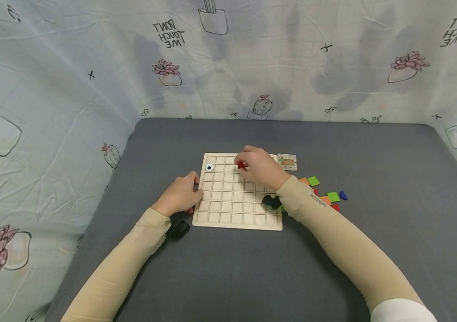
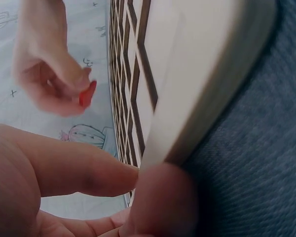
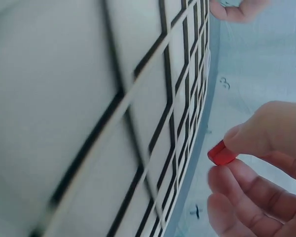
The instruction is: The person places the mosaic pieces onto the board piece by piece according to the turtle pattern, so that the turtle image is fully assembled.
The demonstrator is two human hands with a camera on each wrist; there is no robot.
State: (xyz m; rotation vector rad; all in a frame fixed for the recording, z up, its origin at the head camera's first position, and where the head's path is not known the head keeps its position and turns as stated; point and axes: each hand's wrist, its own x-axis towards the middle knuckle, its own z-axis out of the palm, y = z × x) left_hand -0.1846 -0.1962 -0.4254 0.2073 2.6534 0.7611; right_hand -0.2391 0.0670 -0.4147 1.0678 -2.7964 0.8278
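Observation:
A pale wooden board (image 1: pixel 228 206) with a grid of square recesses lies on the table. My right hand (image 1: pixel 259 166) is over its far part, pinching a small red piece (image 3: pixel 221 155) between thumb and fingers; in the right wrist view the piece is apart from the grid. At the board's left edge, my left hand (image 1: pixel 177 193) grips the rim, thumb and forefinger meeting at the edge in the left wrist view. One white disc with a black dot (image 1: pixel 209 167) sits in a square near the far left corner. My right forearm hides part of the board's right side.
A small picture card (image 1: pixel 287 162) lies by the board's far right corner. Loose tiles are spread to the right, among them a green tile (image 1: pixel 333 197), an orange tile (image 1: pixel 325 200) and a blue half-round piece (image 1: pixel 343 195). Printed cloth (image 1: pixel 228 67) hangs behind the grey table (image 1: pixel 260 277).

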